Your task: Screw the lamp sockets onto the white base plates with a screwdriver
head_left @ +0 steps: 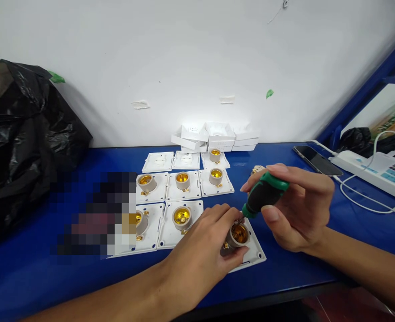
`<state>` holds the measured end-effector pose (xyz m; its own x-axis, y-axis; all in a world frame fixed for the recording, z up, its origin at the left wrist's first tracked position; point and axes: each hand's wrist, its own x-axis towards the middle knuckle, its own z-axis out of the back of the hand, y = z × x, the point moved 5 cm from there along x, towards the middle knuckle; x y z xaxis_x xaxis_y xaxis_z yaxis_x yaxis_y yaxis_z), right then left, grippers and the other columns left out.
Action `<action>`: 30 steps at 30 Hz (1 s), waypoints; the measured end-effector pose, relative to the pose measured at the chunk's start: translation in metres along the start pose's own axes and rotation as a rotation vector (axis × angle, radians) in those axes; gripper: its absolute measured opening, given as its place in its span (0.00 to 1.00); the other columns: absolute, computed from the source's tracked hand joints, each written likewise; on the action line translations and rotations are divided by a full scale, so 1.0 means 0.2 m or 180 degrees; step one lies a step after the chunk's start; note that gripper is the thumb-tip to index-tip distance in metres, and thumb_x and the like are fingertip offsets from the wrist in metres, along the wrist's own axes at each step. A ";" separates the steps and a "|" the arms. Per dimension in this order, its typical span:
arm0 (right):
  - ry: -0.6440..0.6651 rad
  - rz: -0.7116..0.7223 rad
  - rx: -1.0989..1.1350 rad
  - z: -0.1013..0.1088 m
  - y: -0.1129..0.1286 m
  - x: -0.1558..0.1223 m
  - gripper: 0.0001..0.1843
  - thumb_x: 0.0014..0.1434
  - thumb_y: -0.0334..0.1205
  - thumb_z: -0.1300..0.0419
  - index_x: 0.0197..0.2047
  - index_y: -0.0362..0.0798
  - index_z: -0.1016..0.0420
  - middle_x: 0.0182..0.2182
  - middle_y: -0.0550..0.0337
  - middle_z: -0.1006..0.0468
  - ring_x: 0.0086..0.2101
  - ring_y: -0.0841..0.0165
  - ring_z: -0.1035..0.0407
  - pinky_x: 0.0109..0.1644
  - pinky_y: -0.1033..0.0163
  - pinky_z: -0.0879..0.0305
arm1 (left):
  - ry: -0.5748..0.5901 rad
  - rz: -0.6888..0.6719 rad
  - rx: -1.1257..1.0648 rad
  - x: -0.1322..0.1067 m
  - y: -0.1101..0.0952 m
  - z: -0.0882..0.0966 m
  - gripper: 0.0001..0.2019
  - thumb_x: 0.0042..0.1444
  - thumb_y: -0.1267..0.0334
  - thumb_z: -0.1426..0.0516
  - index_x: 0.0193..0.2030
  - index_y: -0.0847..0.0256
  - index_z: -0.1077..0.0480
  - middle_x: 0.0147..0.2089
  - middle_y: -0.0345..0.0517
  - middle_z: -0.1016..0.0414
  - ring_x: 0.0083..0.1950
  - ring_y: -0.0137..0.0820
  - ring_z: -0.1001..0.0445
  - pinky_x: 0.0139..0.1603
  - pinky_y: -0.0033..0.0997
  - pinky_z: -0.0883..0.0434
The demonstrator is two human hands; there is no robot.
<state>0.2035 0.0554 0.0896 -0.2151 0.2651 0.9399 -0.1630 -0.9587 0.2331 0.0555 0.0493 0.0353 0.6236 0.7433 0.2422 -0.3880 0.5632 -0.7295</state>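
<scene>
Socket [239, 235] held by left hand [202, 239]; gold liner [241, 231] inside

At centre right of the frame, the screwdriver [267, 192] in my right hand [301, 210] has a smooth green plastic handle with a matt black, rubbery-looking grip. Below it, the lamp socket [240, 233] in my left hand [206, 246] looks like dull ceramic, lined with shiny brass-coloured metal, on a smooth white plastic plate [255, 247]. The blue tabletop [278, 268] has a soft sheen. Upper left, the black bag [33, 125] is glossy, crinkled plastic.
</scene>
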 end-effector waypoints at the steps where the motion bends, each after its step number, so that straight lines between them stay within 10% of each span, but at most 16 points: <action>1: -0.0048 0.0028 -0.0059 0.00 0.00 0.00 0.33 0.63 0.36 0.36 0.70 0.56 0.34 0.37 0.57 0.21 0.29 0.58 0.24 0.25 0.49 0.24 | 0.0002 -0.0004 -0.0005 0.00 0.00 0.00 0.21 0.56 0.76 0.31 0.52 0.59 0.30 0.51 0.47 0.23 0.53 0.43 0.23 0.56 0.45 0.24; 30: 0.0043 0.0058 0.0006 0.00 0.03 0.04 0.36 0.59 0.26 0.38 0.70 0.51 0.32 0.34 0.55 0.23 0.30 0.59 0.24 0.24 0.50 0.24 | 0.0053 0.0046 0.0080 -0.01 0.01 0.00 0.20 0.57 0.74 0.32 0.53 0.57 0.30 0.50 0.45 0.24 0.51 0.44 0.24 0.53 0.48 0.24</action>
<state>0.2011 0.0524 0.0977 -0.2309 0.2489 0.9406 -0.1570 -0.9636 0.2164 0.0540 0.0491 0.0328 0.6289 0.7455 0.2207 -0.4139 0.5613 -0.7166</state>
